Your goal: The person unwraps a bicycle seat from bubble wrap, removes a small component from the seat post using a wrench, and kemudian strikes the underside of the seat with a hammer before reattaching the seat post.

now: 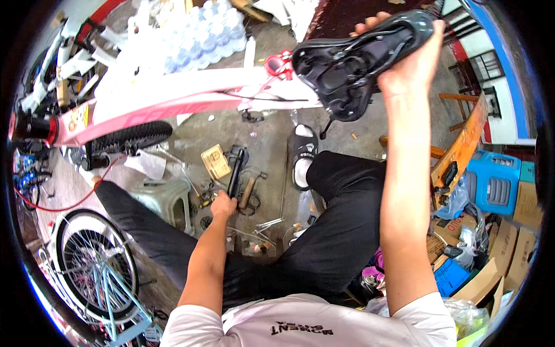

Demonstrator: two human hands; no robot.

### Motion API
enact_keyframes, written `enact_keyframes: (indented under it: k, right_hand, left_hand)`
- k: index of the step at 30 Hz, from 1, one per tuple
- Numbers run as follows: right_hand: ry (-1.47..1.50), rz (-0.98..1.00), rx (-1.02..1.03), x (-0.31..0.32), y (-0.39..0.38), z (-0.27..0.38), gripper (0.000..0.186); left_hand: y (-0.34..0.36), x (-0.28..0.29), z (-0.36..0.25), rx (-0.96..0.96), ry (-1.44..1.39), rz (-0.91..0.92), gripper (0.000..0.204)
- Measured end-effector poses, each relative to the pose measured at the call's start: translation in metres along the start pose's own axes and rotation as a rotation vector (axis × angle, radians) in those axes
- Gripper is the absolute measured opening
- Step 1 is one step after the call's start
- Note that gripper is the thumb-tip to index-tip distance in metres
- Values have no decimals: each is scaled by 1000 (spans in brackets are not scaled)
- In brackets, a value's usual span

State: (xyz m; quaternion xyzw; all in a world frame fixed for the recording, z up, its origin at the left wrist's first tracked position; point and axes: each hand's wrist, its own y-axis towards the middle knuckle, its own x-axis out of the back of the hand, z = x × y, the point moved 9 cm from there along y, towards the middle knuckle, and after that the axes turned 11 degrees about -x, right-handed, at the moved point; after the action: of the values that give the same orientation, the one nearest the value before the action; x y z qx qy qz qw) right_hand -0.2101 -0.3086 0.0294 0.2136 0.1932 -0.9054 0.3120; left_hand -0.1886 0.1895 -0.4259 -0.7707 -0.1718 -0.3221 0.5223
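My right hand (407,72), raised at the upper right, grips a black bicycle saddle (341,72) by its narrow end. The saddle's hollow underside and rails face me. Just left of it, a red clamp (278,65) sits on a pink and white bicycle frame (191,107); I cannot tell whether saddle and frame touch. Low between my legs, my left hand (223,204) is closed around the lower end of a black tube (236,173). Beside that tube lie a hammer (248,191) and a yellowish card-like piece (216,162) on the floor.
A pale plastic stool (167,199) stands by my left leg. Wrenches (269,223) lie on the floor. A bicycle wheel (95,266) is at lower left, packed bottles (205,34) at the top. Right of me are a blue plastic stool (491,182), cardboard boxes (503,248) and a wooden chair (471,139).
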Motion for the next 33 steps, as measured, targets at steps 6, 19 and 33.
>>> enact_keyframes:
  k: [6, 19, 33]
  right_hand:
    - [239, -80, -16, -12, -11, 4, 72]
    - [-6, 131, 188, -22, -27, 12, 74]
    - [-213, 162, 237, -33, -40, 15, 74]
  left_hand:
    - [-66, 87, -36, -259, -92, -260, 45]
    - [-263, 312, -219, -858, -338, -682, 39]
    - [-259, 303, -240, -786, -411, -614, 39]
